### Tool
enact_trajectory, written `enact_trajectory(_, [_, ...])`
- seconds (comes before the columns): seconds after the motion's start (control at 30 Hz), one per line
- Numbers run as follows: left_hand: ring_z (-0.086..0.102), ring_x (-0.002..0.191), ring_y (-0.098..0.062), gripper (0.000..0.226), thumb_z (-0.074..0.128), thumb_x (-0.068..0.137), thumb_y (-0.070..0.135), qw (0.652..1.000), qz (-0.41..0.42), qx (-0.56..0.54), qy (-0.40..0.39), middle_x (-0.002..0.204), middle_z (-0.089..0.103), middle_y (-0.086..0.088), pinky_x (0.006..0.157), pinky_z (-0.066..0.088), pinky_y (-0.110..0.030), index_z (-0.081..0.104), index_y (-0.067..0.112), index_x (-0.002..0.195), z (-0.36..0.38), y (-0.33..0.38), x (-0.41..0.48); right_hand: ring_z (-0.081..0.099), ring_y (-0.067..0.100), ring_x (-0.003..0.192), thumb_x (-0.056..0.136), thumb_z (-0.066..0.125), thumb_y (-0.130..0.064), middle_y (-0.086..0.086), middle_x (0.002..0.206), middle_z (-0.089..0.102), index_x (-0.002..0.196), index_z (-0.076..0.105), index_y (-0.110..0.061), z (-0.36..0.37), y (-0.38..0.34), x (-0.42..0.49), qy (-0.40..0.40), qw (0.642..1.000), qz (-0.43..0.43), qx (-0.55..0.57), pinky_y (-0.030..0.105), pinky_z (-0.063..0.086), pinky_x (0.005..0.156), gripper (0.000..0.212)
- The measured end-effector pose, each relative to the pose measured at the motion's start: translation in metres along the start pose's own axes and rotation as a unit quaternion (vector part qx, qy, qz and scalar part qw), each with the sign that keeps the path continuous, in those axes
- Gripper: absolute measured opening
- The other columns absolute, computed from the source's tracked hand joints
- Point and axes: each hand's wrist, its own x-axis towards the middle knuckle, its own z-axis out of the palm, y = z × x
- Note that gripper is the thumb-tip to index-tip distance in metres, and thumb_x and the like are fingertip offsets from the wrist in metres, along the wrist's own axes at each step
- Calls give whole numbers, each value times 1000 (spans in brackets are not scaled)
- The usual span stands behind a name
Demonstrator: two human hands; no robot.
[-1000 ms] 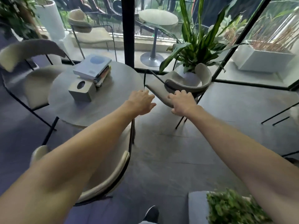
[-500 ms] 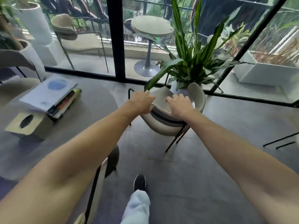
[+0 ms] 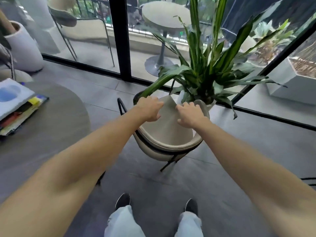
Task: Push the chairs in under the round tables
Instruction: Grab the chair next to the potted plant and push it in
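A beige chair [image 3: 168, 134] with black metal legs stands in the middle of the view, apart from the round grey table [image 3: 56, 120] at the left. Its curved padded rim faces me and its seat runs away toward the plant. My left hand [image 3: 149, 108] is palm down over the left side of the seat, fingers spread. My right hand [image 3: 190, 114] is palm down over the right side, fingers apart, next to the chair's padded right end. Whether either palm touches the chair is unclear. Neither hand grips anything.
A potted plant [image 3: 205, 69] stands right behind the chair against the glass wall [image 3: 119, 40]. A stack of books [image 3: 15, 106] lies on the table. Another table [image 3: 164, 16] and chair [image 3: 71, 19] stand outside. My feet [image 3: 122, 201] are on the grey floor.
I have stepped closer to the chair. The table has slid to the left of the view. Both hands have moved out over the chair's seat.
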Motion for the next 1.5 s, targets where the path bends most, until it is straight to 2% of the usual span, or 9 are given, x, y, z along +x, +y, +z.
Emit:
enact_trajectory(0.13, [53, 117, -30, 49, 49, 93, 50, 999, -48, -11, -13, 129, 54, -9, 88, 49, -41, 49, 23, 135, 17, 41, 18, 44, 37, 129, 92, 56, -31, 15, 137, 51, 139, 46, -17, 29, 42, 14, -10, 998, -66, -7, 49, 36, 104, 50])
enact_trajectory(0.27, [54, 114, -31, 50, 45, 95, 49, 988, -127, -49, -72, 129, 53, -11, 78, 46, -40, 45, 22, 137, 44, 92, 15, 44, 37, 127, 91, 55, -26, 13, 135, 50, 139, 45, -19, 67, 75, 6, -44, 990, -134, -20, 48, 38, 101, 50])
enact_trajectory(0.53, [49, 119, -33, 56, 49, 89, 50, 968, -202, -55, -136, 129, 50, -12, 92, 42, -44, 45, 21, 136, 93, 171, 4, 45, 35, 126, 84, 53, -13, 11, 134, 51, 140, 45, -18, 144, 113, -5, -118, 973, -192, -43, 47, 38, 102, 56])
enact_trajectory(0.67, [46, 122, -33, 56, 51, 88, 54, 963, -212, -57, -157, 130, 49, -11, 95, 40, -44, 47, 21, 134, 121, 193, 3, 49, 35, 121, 86, 52, -14, 10, 128, 55, 130, 51, -14, 172, 122, -7, -101, 970, -214, -51, 45, 41, 97, 44])
enact_trajectory(0.77, [43, 124, -33, 53, 52, 90, 50, 962, -221, -65, -146, 131, 46, -11, 95, 39, -45, 47, 19, 132, 141, 207, 5, 49, 35, 118, 87, 51, -12, 9, 125, 56, 127, 52, -14, 187, 125, -2, -78, 969, -227, -57, 43, 42, 93, 39])
enact_trajectory(0.87, [37, 130, -34, 54, 52, 91, 47, 962, -224, -51, -150, 137, 44, -12, 105, 35, -46, 44, 19, 137, 155, 213, 15, 49, 33, 118, 88, 50, -13, 8, 125, 57, 126, 53, -14, 197, 130, 11, -68, 967, -237, -64, 43, 41, 93, 38])
enact_trajectory(1.03, [25, 143, -35, 53, 44, 97, 46, 957, -234, -53, -166, 145, 46, -9, 117, 17, -50, 36, 18, 141, 175, 210, 30, 50, 33, 117, 87, 48, -7, 6, 118, 60, 120, 55, -17, 217, 134, 30, -64, 967, -235, -82, 55, 31, 106, 36])
enact_trajectory(1.2, [45, 127, -31, 45, 45, 99, 43, 968, -229, -41, -100, 131, 56, -5, 116, 20, -46, 40, 15, 133, 187, 210, 27, 51, 36, 114, 86, 45, -1, 4, 110, 65, 110, 62, -19, 228, 135, 38, -29, 969, -236, -62, 59, 19, 111, 35])
enact_trajectory(1.5, [51, 120, -30, 39, 46, 100, 45, 961, -259, -43, -80, 125, 61, -4, 110, 28, -44, 47, 16, 126, 193, 219, 23, 53, 34, 109, 83, 42, 3, 2, 103, 69, 96, 66, -23, 227, 131, 54, -20, 958, -276, -72, 54, 22, 111, 38])
